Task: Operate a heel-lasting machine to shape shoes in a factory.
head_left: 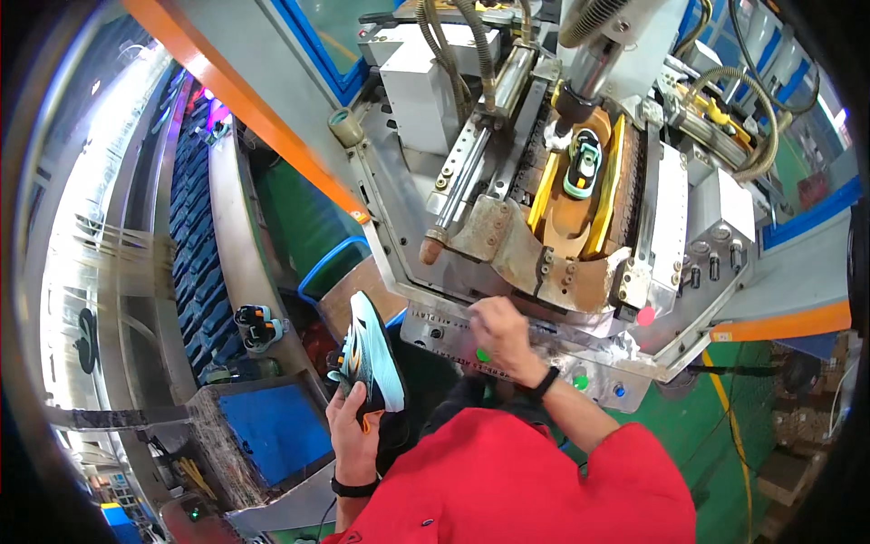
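Observation:
My left hand (353, 422) is closed round the heel end of a sports shoe (385, 367), held with the toe pointing up. Its light blue sole faces right, and its dark upper with an orange loop is on the left. My right hand (503, 337) has its fingers curled in, with nothing visible in them, over the front panel (435, 328) of the machine. A green button (483, 354) sits just below that hand. Another shoe (584, 165), mint and black, lies sole down in the machine between yellow side pads (605, 195), under a dark press head (576, 102).
To the left runs a conveyor (195, 236) with a dark, ridged belt; a shoe (258, 328) stands on its edge. Near it is a blue-topped box (276, 431). A metal rod (458, 204) juts toward me from the machine. Cartons (788, 476) are stacked at right.

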### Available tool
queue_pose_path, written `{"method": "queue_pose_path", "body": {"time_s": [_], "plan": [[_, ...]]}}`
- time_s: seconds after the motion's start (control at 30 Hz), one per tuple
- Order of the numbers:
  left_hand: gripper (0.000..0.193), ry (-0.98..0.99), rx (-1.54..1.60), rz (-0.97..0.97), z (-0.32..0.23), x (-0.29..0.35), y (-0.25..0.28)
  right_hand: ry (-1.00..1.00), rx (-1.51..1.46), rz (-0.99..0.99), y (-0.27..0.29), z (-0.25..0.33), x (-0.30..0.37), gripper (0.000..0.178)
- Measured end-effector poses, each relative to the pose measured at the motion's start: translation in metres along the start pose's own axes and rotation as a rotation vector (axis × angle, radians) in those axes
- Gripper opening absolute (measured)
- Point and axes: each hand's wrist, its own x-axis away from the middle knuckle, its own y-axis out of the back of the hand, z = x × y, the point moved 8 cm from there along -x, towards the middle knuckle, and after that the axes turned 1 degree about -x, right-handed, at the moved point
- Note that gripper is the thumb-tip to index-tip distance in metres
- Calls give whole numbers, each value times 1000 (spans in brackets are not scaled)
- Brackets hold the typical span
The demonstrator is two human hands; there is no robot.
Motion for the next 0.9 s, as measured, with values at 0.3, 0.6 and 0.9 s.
{"method": "queue_pose_path", "body": {"time_s": [0.3, 0.6, 0.9], "plan": [[26, -8, -89, -25, 7, 23, -7, -118, 72, 231, -87, -86, 74, 19], [27, 19, -33, 9, 22, 7, 8, 397, -8, -900, 290, 38, -234, 56], [28, 44, -32, 52, 45, 15, -6, 244, -428, -565, 322, -27, -362, 42]]}}
